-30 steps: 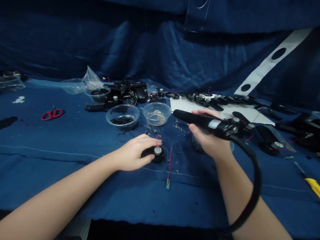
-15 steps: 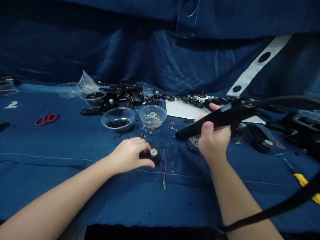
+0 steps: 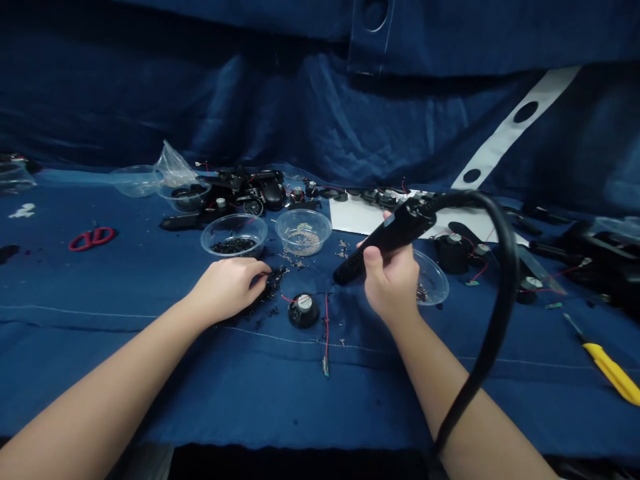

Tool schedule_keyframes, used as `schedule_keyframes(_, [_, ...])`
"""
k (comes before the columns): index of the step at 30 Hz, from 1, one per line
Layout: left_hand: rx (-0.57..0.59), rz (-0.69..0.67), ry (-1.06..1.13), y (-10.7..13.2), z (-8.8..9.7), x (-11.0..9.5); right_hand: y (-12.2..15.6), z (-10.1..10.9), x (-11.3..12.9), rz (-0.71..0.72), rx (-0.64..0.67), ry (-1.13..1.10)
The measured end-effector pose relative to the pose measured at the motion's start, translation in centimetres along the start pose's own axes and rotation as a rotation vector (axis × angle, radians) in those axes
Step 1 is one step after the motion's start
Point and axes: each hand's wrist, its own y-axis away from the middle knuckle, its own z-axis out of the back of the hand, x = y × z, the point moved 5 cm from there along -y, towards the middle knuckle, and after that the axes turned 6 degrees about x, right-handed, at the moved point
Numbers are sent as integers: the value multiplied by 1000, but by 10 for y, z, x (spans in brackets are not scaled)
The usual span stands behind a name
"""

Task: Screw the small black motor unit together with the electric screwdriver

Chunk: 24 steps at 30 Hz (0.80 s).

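Note:
My right hand (image 3: 391, 283) is wrapped round a black electric screwdriver (image 3: 387, 237), its tip pointing down and left toward a small round black speaker (image 3: 302, 311) with red wires that lies on the blue cloth. A thick black cable (image 3: 493, 313) loops from the tool over my right forearm. My left hand (image 3: 227, 288) rests on the cloth left of the speaker, fingers curled over a scatter of small black parts (image 3: 270, 287); what it pinches, if anything, is hidden.
Two clear bowls hold black parts (image 3: 234, 235) and silver screws (image 3: 303, 231); a third bowl (image 3: 431, 283) sits by my right hand. Black housings (image 3: 240, 190) are piled behind. Red scissors (image 3: 91, 237) lie at left, a yellow screwdriver (image 3: 609, 365) at right, a white sheet (image 3: 360, 217) beyond.
My left hand let go of the speaker and slid left onto the loose black parts. My right hand swung the screwdriver down and in, tip toward the speaker.

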Motion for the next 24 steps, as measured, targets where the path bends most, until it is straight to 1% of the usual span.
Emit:
schedule_keyframes(2, [21, -4, -2, 0, -2, 0, 0, 0, 4, 2, 12, 3])
schedule_keyframes(4, [7, -55, 47, 1, -1, -3, 0, 1, 8, 0, 6, 1])
schedule_keyframes(6, [-66, -167, 162, 3, 4, -11, 1, 1, 11, -12, 9, -6])
schedule_keyframes(9, [-238, -342, 333, 9, 17, -31, 1, -1, 13, -28, 26, -11])
schedule_keyframes(11, [-330, -401, 361, 13, 23, -44, 2, -1, 14, -26, 36, -8])
schedule_keyframes(13, [-371, -419, 346, 15, 26, -52, 2, -1, 15, -16, 42, 0])
schedule_keyframes(14, [-374, -414, 336, 15, 27, -53, 2, -1, 16, -9, 42, 5])
schedule_keyframes(16, [-338, -365, 317, 13, 27, -45, 2, 0, 17, 13, 39, 16])
schedule_keyframes(17, [-297, -321, 308, 11, 27, -38, 2, 0, 17, 23, 36, 22])
schedule_keyframes(19, [-176, -222, 280, 8, 23, -23, 2, 1, 18, 37, 36, 34])
schedule_keyframes(21, [-34, -137, 217, 5, 16, -11, 2, 0, 18, 37, 42, 37])
schedule_keyframes(22, [24, -107, 175, 4, 12, -8, 2, 0, 18, 34, 45, 35])
schedule_keyframes(24, [88, -77, 95, 2, 5, -8, 2, -1, 18, 29, 48, 21])
